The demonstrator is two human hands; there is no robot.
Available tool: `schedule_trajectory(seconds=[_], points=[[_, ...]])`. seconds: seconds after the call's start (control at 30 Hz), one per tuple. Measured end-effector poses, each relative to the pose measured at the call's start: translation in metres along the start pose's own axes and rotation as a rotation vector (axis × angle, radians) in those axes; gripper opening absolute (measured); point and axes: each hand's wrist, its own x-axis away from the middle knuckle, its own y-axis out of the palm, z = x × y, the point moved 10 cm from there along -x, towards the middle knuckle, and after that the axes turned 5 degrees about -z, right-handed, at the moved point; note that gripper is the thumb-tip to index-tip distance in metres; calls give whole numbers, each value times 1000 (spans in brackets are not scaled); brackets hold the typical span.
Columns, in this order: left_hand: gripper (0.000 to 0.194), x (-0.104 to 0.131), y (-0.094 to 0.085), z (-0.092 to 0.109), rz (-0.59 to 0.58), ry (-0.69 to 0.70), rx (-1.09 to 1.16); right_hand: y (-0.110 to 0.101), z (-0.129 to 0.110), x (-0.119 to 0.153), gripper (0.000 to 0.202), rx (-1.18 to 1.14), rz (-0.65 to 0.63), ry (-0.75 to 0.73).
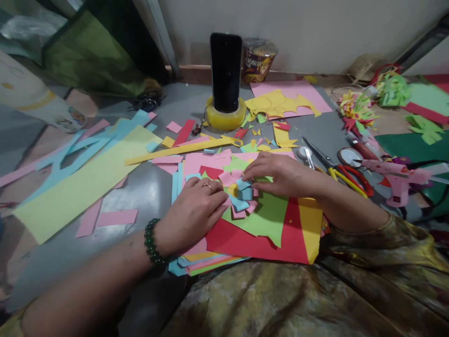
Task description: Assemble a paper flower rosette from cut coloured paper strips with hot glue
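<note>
A paper flower with light-blue and pink petals (239, 204) and a yellow middle lies on a stack of coloured paper sheets (259, 241). My left hand (196, 206), with a ring and a green bead bracelet, is closed at the flower's left edge. Its fingers are bent and together, and the thumb is hidden. From the right, my right hand (278, 173) pinches a light-blue petal of the same flower. A green sheet (270, 215) lies under the flower, over red and yellow sheets.
Behind stands a phone (226, 70) in a yellow tape roll (226, 116), near a noodle cup (258, 61). Scissors (347, 180) and a pink glue gun (403, 178) lie at right. Paper strips (84, 182) spread left; a fringed paper flower (356, 110) sits back right.
</note>
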Motion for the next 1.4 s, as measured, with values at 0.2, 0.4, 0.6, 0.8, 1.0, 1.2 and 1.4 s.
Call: schedule_trajectory(seconds=[0.2,0.4,0.6,0.8,1.0,1.2,1.4], points=[[28,0,1,-1,-9,-14,37,1,-5,-1,17,23,16,-42],[29,0,0,0,-4,-12,27,-1,-9,2,17,89,29,-56],[27,0,0,0,-3,-15,28,-2,-14,1,17,128,15,-73],[30,0,0,0,-4,-14,37,-1,-15,0,19,159,-3,-70],[29,0,1,1,-5,-8,15,0,-19,-1,22,196,-22,-99],[31,1,1,1,-2,-2,6,3,-21,1,19,236,-47,-123],[31,1,0,0,-3,-15,19,7,-21,1,20,281,-85,-117]])
